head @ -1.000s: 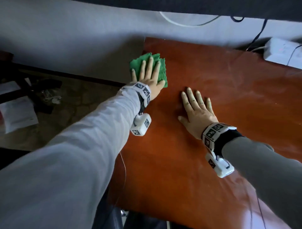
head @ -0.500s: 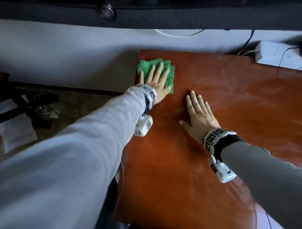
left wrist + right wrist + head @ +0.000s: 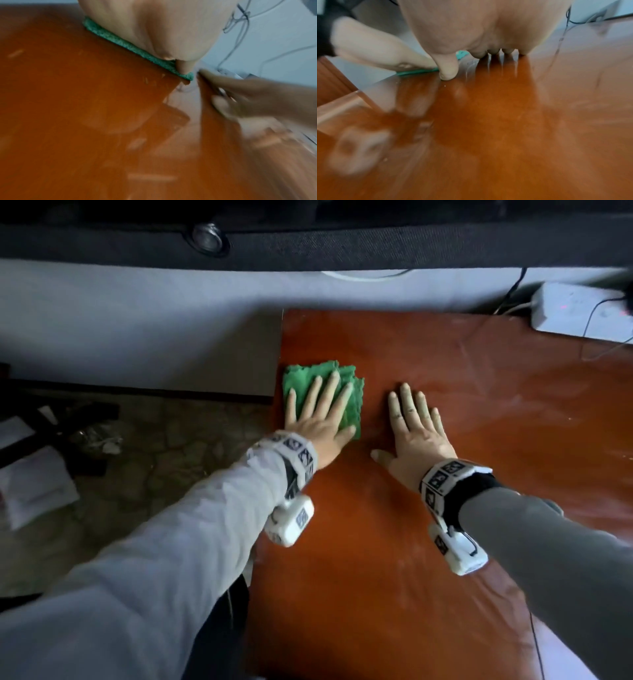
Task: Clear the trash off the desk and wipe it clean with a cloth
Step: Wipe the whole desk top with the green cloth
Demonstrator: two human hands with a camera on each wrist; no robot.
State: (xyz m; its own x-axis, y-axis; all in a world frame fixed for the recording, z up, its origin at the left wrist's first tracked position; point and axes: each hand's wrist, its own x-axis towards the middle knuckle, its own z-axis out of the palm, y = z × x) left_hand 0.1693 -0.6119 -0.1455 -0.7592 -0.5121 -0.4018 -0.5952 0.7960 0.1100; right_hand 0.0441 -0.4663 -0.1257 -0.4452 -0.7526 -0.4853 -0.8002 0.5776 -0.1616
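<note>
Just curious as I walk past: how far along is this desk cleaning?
Done, it seems: no trash shows on the desk; only a power strip sits at the back. In hand: the left hand presses a green cloth flat near the desk's left edge, while the right hand rests flat beside it. Left: pale streaks and a few crumbs nearer the person still need wiping.

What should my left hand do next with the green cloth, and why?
Probably draw the green cloth toward you along the desk edge. Your left hand presses it flat near the far left corner, faint smears show on the nearer wood, and your right hand lies flat beside it, bracing.
</note>
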